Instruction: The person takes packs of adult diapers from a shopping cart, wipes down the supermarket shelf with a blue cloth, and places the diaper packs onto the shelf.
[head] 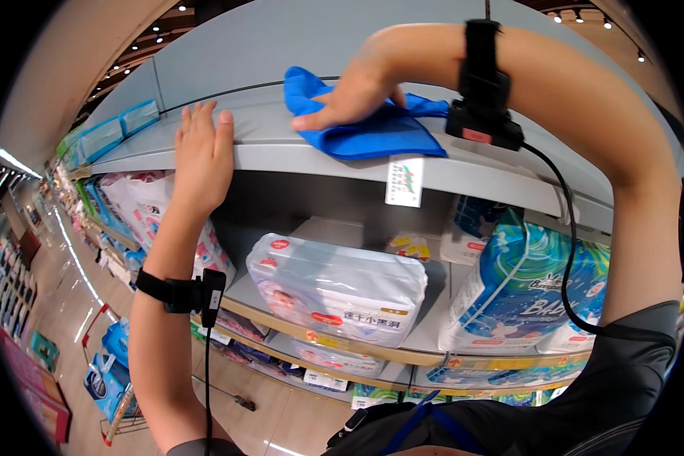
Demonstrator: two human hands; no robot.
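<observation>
My right hand (356,102) presses a blue cloth (376,137) onto the grey top shelf (256,122); its thumb and fingers lie over the folded cloth. A white tag with writing (404,181) hangs below the cloth at the shelf's front edge. To the left, my left hand (205,154) rests against the edge of the same shelf, fingers apart, holding nothing. Both wrists wear black straps with small cabled devices. On the shelf below stands a white plastic pack of diapers (336,290).
Blue-green diaper packs (530,290) stand at the right, a pink and white pack (142,199) at the left. Light blue packs (114,131) lie at the top shelf's left end. A shopping cart (111,370) with blue packs stands on the floor, lower left.
</observation>
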